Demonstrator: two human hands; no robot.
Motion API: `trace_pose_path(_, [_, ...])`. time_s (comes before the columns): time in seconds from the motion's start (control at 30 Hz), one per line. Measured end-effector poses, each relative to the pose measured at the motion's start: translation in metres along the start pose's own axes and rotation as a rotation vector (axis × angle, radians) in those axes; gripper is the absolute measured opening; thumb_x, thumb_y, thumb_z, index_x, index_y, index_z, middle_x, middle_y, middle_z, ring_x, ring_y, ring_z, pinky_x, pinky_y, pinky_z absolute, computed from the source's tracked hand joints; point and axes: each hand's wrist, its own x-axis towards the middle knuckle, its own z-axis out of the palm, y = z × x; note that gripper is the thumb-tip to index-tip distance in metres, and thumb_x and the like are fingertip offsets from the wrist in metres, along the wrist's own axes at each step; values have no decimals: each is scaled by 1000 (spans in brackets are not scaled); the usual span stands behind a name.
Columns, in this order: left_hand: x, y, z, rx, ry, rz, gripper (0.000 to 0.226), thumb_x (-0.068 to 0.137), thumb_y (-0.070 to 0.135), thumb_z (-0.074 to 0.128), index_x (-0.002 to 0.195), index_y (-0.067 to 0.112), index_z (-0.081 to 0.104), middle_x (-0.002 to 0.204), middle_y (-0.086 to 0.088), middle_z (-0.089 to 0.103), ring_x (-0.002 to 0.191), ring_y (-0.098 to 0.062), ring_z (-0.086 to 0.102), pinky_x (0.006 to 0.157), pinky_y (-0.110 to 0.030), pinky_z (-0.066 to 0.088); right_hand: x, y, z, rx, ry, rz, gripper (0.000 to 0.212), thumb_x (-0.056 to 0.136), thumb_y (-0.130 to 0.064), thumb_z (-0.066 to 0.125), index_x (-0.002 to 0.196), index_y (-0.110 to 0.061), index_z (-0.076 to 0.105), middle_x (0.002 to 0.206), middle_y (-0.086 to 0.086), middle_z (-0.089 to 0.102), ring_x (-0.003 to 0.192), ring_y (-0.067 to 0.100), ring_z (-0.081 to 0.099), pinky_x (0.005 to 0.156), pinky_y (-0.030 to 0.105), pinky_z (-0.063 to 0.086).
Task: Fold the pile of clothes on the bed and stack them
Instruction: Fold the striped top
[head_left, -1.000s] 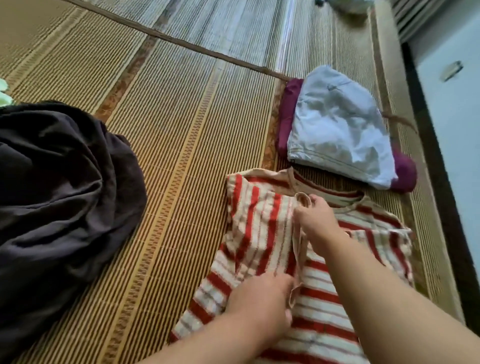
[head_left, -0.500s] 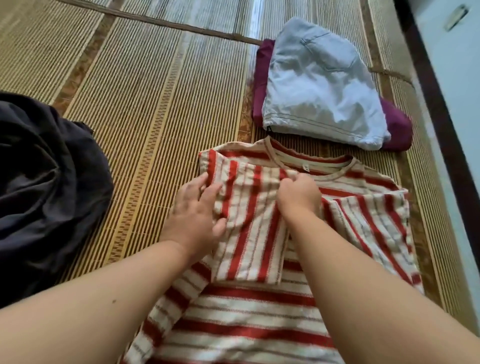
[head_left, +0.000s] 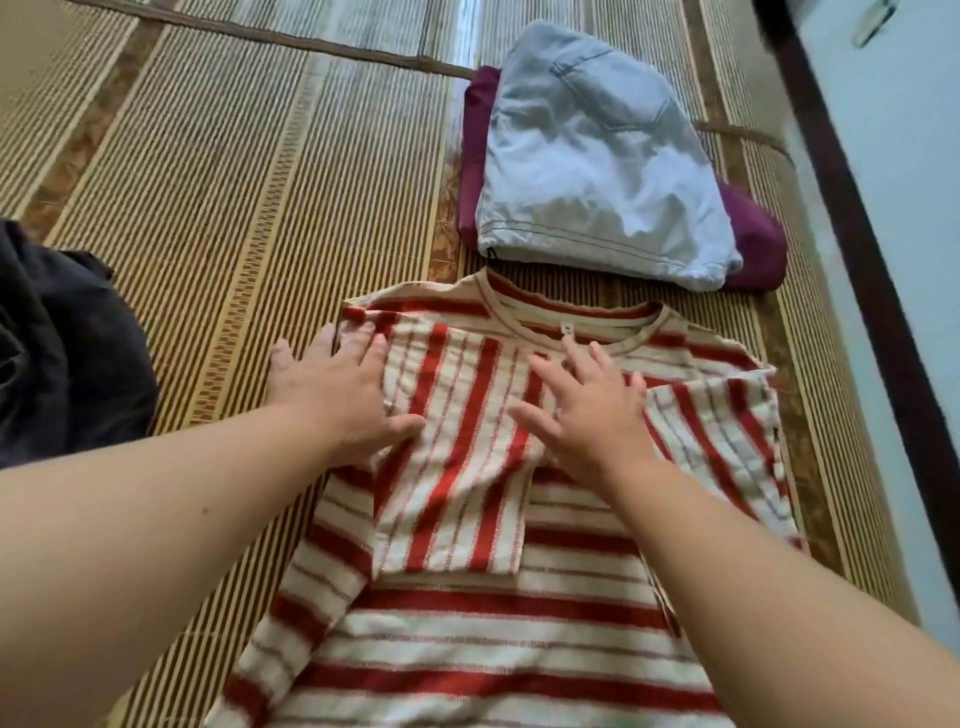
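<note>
Now, in the head view, a red-and-cream striped shirt (head_left: 467, 639) is lying spread on the woven mat (head_left: 234, 182), collar pointing away from the person. The sleeve (head_left: 457, 467) on the person's left is lying folded across the chest. The left hand (head_left: 337, 395) is pressing flat on that shoulder edge, fingers straight and thumb reaching onto the folded sleeve. The right hand (head_left: 592, 415) is resting palm-down just below the collar, fingers splayed, gripping nothing. Just beyond the collar, a folded pale blue garment (head_left: 597, 171) is sitting on a folded maroon garment (head_left: 753, 244). A dark crumpled garment (head_left: 67, 364) is lying at the mat's left edge, apart from the shirt.
</note>
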Motion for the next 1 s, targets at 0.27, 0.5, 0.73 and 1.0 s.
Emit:
trace_pose_path(0.27, [49, 33, -43, -172, 259, 119, 88, 78, 66, 58, 149, 28, 22, 152, 0, 31, 140, -23, 27, 111, -55, 30, 18, 129, -74, 128, -49, 401, 72, 88, -20, 63, 150, -17, 27, 151, 7, 38, 136, 27, 39, 112, 44, 32])
trace_pose_path(0.5, [87, 34, -70, -279, 28, -11, 39, 74, 46, 77, 106, 26, 65, 89, 2, 67, 80, -18, 61, 60, -27, 47, 53, 154, -69, -124, -188, 346, 98, 66, -51, 81, 145, -25, 30, 136, 10, 47, 127, 35, 43, 106, 52, 38])
trace_pose_path(0.73, [77, 25, -73, -351, -40, 153, 12, 85, 27, 69, 92, 34, 62, 84, 10, 65, 76, -9, 61, 61, -25, 47, 49, 156, -80, -29, -219, 127, 25, 72, -28, 81, 82, -24, 59, 83, -5, 63, 77, 13, 59, 64, 28, 46])
trace_pose_path(1.0, [55, 7, -134, -264, 349, 240, 24, 86, 29, 64, 67, 28, 49, 72, 7, 56, 65, -13, 52, 54, -28, 33, 32, 149, -132, -36, 203, -48, 10, 83, -14, 64, 80, -24, 64, 76, -5, 58, 72, 22, 55, 56, 28, 35])
